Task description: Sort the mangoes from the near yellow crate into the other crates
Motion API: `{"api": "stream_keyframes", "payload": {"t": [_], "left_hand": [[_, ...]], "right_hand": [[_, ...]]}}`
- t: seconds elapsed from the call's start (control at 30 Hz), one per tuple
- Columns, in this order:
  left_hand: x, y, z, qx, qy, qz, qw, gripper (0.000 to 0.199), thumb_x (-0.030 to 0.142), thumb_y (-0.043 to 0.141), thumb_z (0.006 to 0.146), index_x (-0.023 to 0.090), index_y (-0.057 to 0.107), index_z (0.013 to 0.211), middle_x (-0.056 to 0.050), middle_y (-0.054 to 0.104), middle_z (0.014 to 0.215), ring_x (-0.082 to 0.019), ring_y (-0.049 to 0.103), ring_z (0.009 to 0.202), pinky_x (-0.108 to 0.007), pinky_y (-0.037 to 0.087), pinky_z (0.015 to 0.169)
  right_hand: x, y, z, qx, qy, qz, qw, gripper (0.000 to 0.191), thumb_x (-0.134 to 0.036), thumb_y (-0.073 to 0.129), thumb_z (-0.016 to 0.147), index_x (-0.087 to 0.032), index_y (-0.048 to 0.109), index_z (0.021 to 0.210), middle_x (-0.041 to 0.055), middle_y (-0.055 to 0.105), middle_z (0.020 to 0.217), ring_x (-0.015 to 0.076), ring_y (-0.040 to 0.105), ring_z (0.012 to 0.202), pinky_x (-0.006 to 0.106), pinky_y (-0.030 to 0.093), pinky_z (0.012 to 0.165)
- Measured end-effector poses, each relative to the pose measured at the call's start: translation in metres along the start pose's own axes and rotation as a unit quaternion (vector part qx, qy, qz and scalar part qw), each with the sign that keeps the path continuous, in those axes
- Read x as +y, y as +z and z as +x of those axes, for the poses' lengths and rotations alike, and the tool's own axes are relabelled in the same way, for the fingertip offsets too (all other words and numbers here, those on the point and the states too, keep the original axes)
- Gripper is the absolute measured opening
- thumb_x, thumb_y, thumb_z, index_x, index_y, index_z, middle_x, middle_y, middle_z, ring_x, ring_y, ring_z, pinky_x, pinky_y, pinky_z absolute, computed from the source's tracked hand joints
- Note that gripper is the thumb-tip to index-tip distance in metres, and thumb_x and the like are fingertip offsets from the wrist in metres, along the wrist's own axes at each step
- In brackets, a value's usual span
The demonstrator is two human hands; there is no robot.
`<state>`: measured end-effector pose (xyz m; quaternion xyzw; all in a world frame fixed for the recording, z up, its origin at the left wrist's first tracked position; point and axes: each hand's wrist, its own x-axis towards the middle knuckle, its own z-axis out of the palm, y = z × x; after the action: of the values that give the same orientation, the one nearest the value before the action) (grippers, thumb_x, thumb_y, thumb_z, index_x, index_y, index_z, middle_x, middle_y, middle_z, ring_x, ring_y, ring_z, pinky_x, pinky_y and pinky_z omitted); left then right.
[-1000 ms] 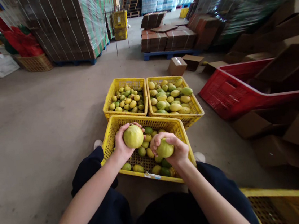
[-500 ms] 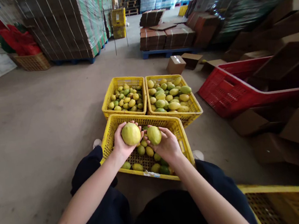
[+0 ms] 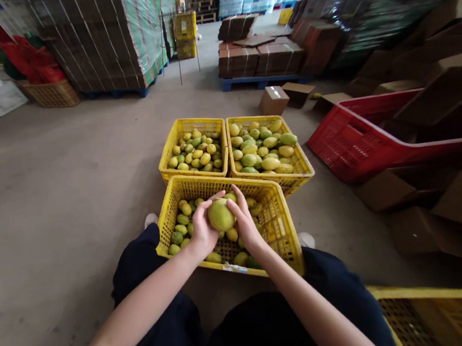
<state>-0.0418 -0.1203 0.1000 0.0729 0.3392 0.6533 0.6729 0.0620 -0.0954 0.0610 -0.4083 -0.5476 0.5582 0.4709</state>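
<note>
Over the front yellow crate (image 3: 277, 189), my left hand (image 3: 204, 227) is closed round the left side of a large, round, yellow-green lemon (image 3: 220, 215). My right hand (image 3: 245, 219) presses on the same lemon from the right, its thumb across the top and its fingers pointing forward. Another yellow-green lemon (image 3: 231, 196) shows just behind it between the hands; whether it is held or lies in the crate I cannot tell. Below, smaller green and yellow lemons (image 3: 183, 219) lie in the crate, partly covered by my hands and forearms.
Two yellow crates full of lemons, the left one (image 3: 166, 161) and the right one (image 3: 304, 167), stand against the front crate's far side. A red crate (image 3: 332, 143) with cardboard is at right. Another yellow crate (image 3: 439, 293) sits bottom right. Stacked cardboard (image 3: 259, 57) lies on a blue pallet.
Half a second ago each hand held a separate lemon, palms up. Now the hands have come together around one large lemon, and more of the crate's left side shows.
</note>
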Motion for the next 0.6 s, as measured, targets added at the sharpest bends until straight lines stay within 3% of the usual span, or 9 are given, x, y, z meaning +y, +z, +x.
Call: {"api": "stream_keyframes", "payload": {"t": [0.13, 0.23, 0.37, 0.47, 0.6], "left_hand": [[-0.006, -0.004, -0.002, 0.005, -0.001, -0.009, 1.000, 0.033, 0.028, 0.053, 0.076, 0.013, 0.072, 0.099, -0.009, 0.072, 0.103, -0.025, 0.061, 0.110, -0.030, 0.048, 0.093], [-0.005, -0.006, 0.001, 0.025, -0.008, -0.015, 1.000, 0.033, 0.028, 0.052, 0.078, 0.014, 0.072, 0.099, -0.008, 0.072, 0.103, -0.023, 0.063, 0.107, -0.028, 0.049, 0.090], [-0.001, -0.008, 0.007, 0.009, -0.023, -0.023, 0.999, 0.027, 0.024, 0.054, 0.076, 0.014, 0.072, 0.093, -0.006, 0.073, 0.099, -0.021, 0.065, 0.102, -0.027, 0.049, 0.089], [0.002, -0.008, 0.008, -0.012, -0.027, -0.022, 0.999, 0.019, 0.026, 0.058, 0.075, 0.015, 0.071, 0.083, -0.006, 0.074, 0.089, -0.023, 0.066, 0.101, -0.028, 0.050, 0.091], [0.006, -0.007, 0.007, -0.033, -0.068, -0.031, 0.997, 0.019, 0.030, 0.059, 0.078, 0.015, 0.068, 0.082, -0.007, 0.073, 0.085, -0.025, 0.067, 0.098, -0.033, 0.050, 0.092]], "right_hand": [[0.007, 0.000, -0.003, -0.005, -0.023, -0.076, 0.997, 0.080, -0.059, 0.070, 0.068, -0.030, 0.046, 0.138, 0.0070, 0.038, 0.147, 0.0302, 0.027, 0.142, 0.049, 0.023, 0.117], [-0.001, 0.000, -0.006, -0.037, -0.062, -0.120, 0.990, 0.087, -0.055, 0.081, 0.055, -0.028, 0.053, 0.133, 0.0092, 0.026, 0.153, 0.0343, 0.018, 0.145, 0.050, 0.020, 0.118], [-0.018, 0.003, -0.013, -0.075, -0.103, -0.160, 0.979, 0.092, -0.045, 0.087, 0.052, -0.027, 0.051, 0.135, 0.0098, 0.013, 0.160, 0.0389, 0.009, 0.147, 0.056, 0.016, 0.117], [-0.027, 0.005, -0.018, -0.095, -0.128, -0.188, 0.969, 0.081, -0.038, 0.087, 0.053, -0.025, 0.057, 0.127, 0.0111, 0.024, 0.158, 0.0392, 0.003, 0.148, 0.061, 0.011, 0.115], [-0.035, 0.006, -0.024, -0.106, -0.165, -0.161, 0.967, 0.062, -0.027, 0.085, 0.055, -0.026, 0.064, 0.113, 0.0095, 0.045, 0.148, 0.0340, 0.012, 0.148, 0.056, 0.015, 0.117]]}}
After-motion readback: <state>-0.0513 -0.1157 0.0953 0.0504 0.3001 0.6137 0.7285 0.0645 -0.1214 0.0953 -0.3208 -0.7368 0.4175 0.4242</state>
